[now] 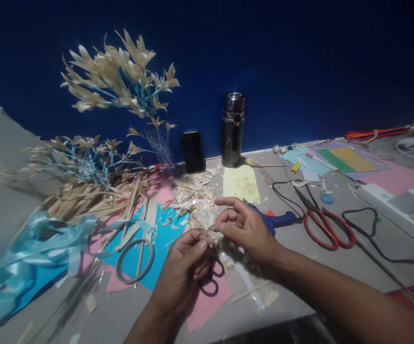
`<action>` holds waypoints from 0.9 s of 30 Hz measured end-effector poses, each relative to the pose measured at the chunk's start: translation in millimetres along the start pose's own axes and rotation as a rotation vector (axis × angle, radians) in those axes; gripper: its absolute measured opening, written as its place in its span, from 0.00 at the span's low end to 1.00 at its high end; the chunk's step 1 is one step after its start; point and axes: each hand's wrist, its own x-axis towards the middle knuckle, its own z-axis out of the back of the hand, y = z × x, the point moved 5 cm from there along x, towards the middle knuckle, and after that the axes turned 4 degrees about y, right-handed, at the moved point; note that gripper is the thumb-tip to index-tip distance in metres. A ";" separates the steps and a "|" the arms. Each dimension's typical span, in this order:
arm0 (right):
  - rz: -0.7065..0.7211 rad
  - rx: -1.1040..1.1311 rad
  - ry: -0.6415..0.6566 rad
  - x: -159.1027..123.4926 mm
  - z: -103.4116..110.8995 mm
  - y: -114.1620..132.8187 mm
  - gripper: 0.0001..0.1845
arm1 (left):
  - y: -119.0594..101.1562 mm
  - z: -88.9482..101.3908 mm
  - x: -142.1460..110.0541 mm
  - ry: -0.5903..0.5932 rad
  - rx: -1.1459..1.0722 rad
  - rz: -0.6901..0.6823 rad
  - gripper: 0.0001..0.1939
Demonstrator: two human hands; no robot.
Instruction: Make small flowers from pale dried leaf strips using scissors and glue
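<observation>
My left hand [185, 267] and my right hand [242, 229] meet over the middle of the table. Both pinch a thin, clear strip that looks like tape [210, 232] between their fingertips; what it is stays hard to make out. Black-handled scissors [212, 279] lie right under my left hand on pink paper [207, 306]. A blue glue gun [276, 220] lies just behind my right hand. A roll of tape [135, 260] rests on blue paper [164, 239] to the left of my hands.
Dried-leaf branches with blue stems [121, 81] stand at the back left over a pile of straw strips [95, 198]. Light blue ribbon [24, 253] lies left. A phone [193, 151] and steel flask [233, 129] lean at the wall. Red scissors [326, 224], cables and coloured sheets [346, 160] lie right.
</observation>
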 end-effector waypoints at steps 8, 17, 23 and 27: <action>-0.183 -0.068 0.105 -6.6 -11.2 -8.6 0.07 | -0.8 2.6 -0.9 -0.054 -0.026 -0.016 0.16; -0.266 0.010 0.094 -6.5 -3.8 -13.5 0.08 | 2.0 4.8 -5.1 -0.179 0.025 -0.008 0.18; -0.263 0.050 0.126 -5.9 -1.6 -17.1 0.08 | 3.4 5.1 -5.5 -0.156 0.039 0.003 0.17; -0.288 0.160 0.169 -4.8 -4.1 -23.2 0.15 | 6.5 4.9 -5.8 -0.119 0.046 0.029 0.16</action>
